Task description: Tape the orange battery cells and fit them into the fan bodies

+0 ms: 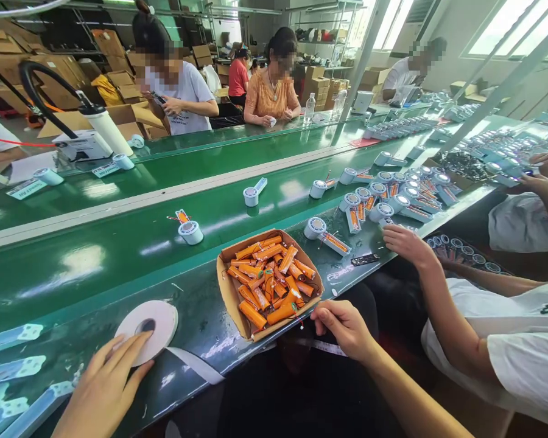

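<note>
My left hand [107, 380] lies with fingers stretched out over a roll of white tape [167, 325] on the near bench, its fingertips by the core hole. A loose tail of tape [196, 365] runs from the roll to the bench edge. My right hand [342, 328] is closed in a pinch just off the edge; what it pinches is hidden. Below it, a pale strip [322, 347] shows against the dark background. Left of this hand, a cardboard box [226, 298] holds several orange wrapped battery packs [274, 277] with thin wires, one connector hanging over the rim.
Pale blue casings [13, 368] lie at the near left. A green conveyor belt [73, 267] carries a few white-blue handheld units [251, 194]. More units [383, 210] crowd the bench at right, beside a co-worker's hand [408, 243]. Other people sit across the belt.
</note>
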